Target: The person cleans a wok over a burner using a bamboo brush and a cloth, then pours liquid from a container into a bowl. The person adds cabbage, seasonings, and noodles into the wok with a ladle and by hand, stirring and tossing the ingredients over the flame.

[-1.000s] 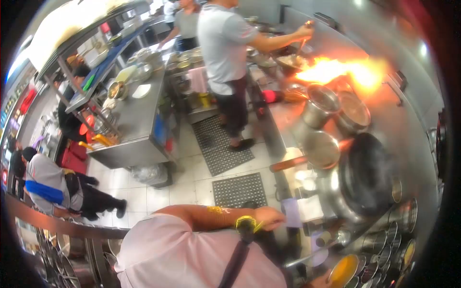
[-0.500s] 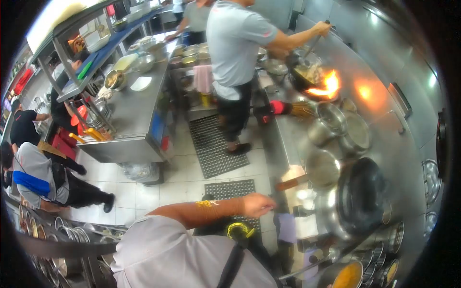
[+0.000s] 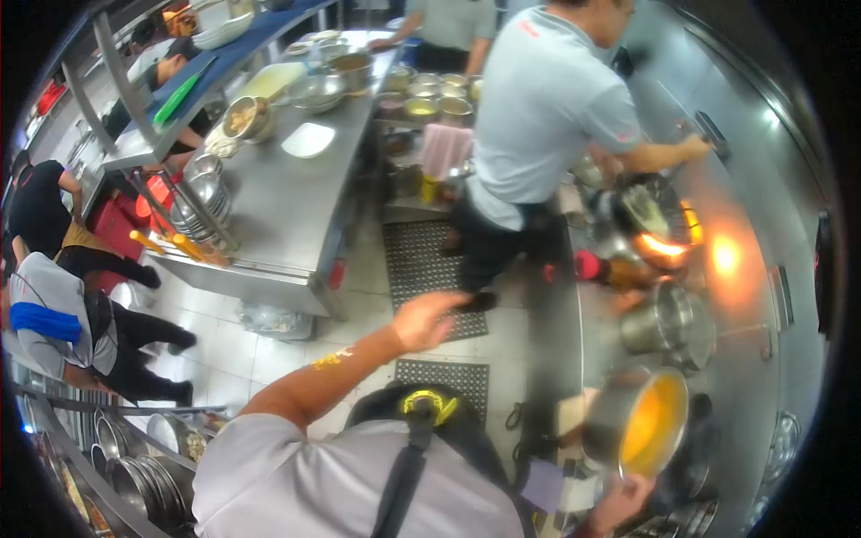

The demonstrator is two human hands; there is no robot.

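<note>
In the head view, my right hand (image 3: 621, 504) is closed on the near side of a steel pot (image 3: 603, 426), by its rim. Held tilted above the stove counter, the pot shows an orange-yellow content inside, probably liquid. My left hand (image 3: 429, 321) is stretched out over the floor mats, holding nothing. Its fingers reach forward and to the right, slightly blurred. A dark wok (image 3: 701, 448) is partly hidden behind the raised pot. Just beyond it stands another steel pot (image 3: 647, 325) on the counter.
Ahead, a co-worker (image 3: 547, 117) works a flaming wok (image 3: 647, 215). A steel prep table (image 3: 309, 193) with bowls stands left. Two more people (image 3: 67, 314) are at the far left. Black mats (image 3: 430, 278) lie on the tiled floor; stacked pans (image 3: 139, 484) sit lower left.
The pot with the orange-yellow content has risen from the lower right, with my right hand now visible on it. My left hand has moved up and left. The co-worker's wok has shifted in view.
</note>
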